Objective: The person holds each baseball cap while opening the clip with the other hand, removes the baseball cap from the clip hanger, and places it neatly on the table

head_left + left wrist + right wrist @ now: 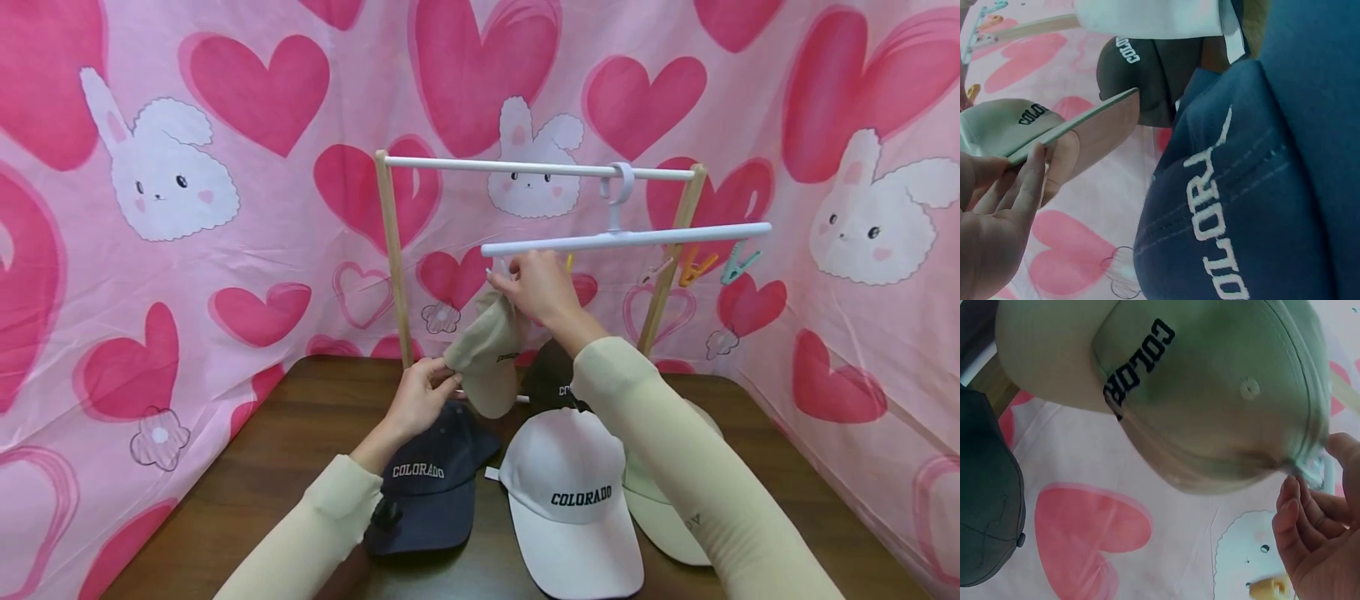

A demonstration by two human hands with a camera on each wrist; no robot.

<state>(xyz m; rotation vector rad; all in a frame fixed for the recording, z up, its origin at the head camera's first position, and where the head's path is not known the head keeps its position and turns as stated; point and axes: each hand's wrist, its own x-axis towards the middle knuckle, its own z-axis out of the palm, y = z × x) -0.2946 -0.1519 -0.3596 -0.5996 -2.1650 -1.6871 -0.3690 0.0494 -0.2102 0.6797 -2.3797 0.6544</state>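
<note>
A beige cap [486, 354] with dark lettering hangs tilted below the left end of a pale hanger bar [555, 243]. My left hand [418, 398] pinches the cap's brim between thumb and fingers, as the brim [1079, 125] shows in the left wrist view. At the crown's upper end, my right hand [542, 287] pinches a pale clothespin [1315, 472] against the fabric. The fingers partly hide the clip, so how far it bites the cap is unclear.
A navy cap [427, 479], a white cap [573, 500], a black cap [551, 371] and a pale green cap [663, 521] lie on the brown table [247, 483]. The hanger hangs on a rack's white rail [495, 167]. Orange [697, 267] and teal [741, 262] clothespins dangle at its right.
</note>
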